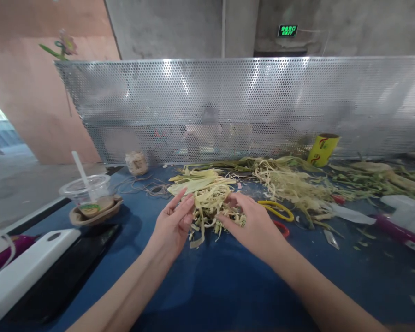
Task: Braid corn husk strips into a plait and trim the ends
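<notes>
A bunch of pale, curled plant strips, looking like dried corn husk, lies between my two hands over the blue table. On its left side is my left hand, the forefinger and thumb apart at the strips' edge and the other fingers loosely bent. From the right, my right hand curves its thumb and fingers around the bunch's edge. Flat pale husk leaves lie just behind the bunch. A yellow looped handle and a red loop show beside my right hand, partly hidden by it.
A lidded plastic cup with a straw sits in a cardboard holder at left, near a white device and a black slab. More husk strips, a yellow roll and a purple-handled tool lie right. A perforated metal panel stands behind.
</notes>
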`<state>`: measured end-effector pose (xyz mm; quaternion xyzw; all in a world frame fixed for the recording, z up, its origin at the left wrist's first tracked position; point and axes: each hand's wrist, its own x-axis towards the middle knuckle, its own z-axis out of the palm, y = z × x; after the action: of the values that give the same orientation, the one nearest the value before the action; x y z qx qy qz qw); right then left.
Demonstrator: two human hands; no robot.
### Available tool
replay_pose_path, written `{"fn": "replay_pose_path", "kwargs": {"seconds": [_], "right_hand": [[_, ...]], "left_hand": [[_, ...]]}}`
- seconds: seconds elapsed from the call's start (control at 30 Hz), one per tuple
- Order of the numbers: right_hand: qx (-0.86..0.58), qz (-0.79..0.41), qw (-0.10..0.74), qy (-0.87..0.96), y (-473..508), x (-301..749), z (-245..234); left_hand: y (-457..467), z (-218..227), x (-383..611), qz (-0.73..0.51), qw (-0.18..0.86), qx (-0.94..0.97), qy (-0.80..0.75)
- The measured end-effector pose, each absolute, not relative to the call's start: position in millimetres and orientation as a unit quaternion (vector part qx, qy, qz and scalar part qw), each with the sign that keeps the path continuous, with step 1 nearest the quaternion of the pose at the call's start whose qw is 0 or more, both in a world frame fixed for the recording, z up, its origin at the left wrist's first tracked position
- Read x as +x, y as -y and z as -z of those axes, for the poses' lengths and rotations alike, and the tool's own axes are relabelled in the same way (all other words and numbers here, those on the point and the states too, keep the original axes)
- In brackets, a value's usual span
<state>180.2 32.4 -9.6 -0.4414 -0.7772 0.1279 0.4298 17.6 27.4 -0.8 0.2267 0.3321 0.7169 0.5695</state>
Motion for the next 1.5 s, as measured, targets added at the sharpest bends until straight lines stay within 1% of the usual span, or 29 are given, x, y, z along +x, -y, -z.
{"fn": "replay_pose_path", "kwargs": {"seconds": [0.1, 0.23, 0.3, 0.37, 0.47, 0.57, 0.77, 0.9, 1.03, 1.17, 1.27, 1.4, 1.5], "right_hand": [[-0.426, -0.209, 0.422, 0.772, -34.5, 178.3, 12.3], [-0.366, -0.360, 0.435, 0.740, -35.7, 173.5, 14.3], [-0.340, -0.428, 0.429, 0.719, -36.4, 170.5, 15.9], [-0.332, -0.472, 0.423, 0.699, -37.3, 167.7, 17.9], [-0.337, -0.489, 0.456, 0.662, -38.4, 164.6, 20.7], [-0.314, -0.515, 0.496, 0.625, -38.7, 163.4, 21.8], [-0.279, -0.517, 0.484, 0.649, -38.9, 164.3, 20.8], [-0.295, -0.513, 0.541, 0.598, -41.3, 168.1, 17.7], [-0.295, -0.536, 0.571, 0.546, -46.0, 175.2, 12.3], [-0.283, -0.557, 0.611, 0.486, -53.3, 185.1, 5.8], [-0.265, -0.550, 0.633, 0.476, -57.8, 193.1, 1.0], [-0.260, -0.540, 0.638, 0.484, -60.6, 200.0, -1.5], [-0.247, -0.561, 0.622, 0.487, -61.7, 200.1, 0.7]], "left_hand": [[-26.9, 1.6, 19.5, -0.708, 0.583, 0.217, -0.335], [-25.6, 6.7, 23.4, -0.693, 0.585, 0.233, -0.350], [-24.7, 9.8, 25.5, -0.689, 0.580, 0.248, -0.357], [-23.5, 12.3, 27.4, -0.685, 0.570, 0.274, -0.361], [-20.8, 14.2, 29.4, -0.677, 0.550, 0.323, -0.368], [-18.3, 14.8, 30.7, -0.663, 0.529, 0.363, -0.386], [-17.7, 16.5, 29.9, -0.642, 0.540, 0.378, -0.390], [-17.9, 11.7, 27.8, -0.643, 0.542, 0.363, -0.401], [-18.3, 3.7, 23.7, -0.648, 0.521, 0.370, -0.415], [-17.9, -3.6, 16.6, -0.680, 0.487, 0.378, -0.397], [-17.0, -9.5, 11.7, -0.702, 0.458, 0.381, -0.392], [-18.9, -14.5, 5.3, -0.733, 0.401, 0.381, -0.395], [-22.6, -13.7, -1.1, -0.726, 0.354, 0.415, -0.419]]}}
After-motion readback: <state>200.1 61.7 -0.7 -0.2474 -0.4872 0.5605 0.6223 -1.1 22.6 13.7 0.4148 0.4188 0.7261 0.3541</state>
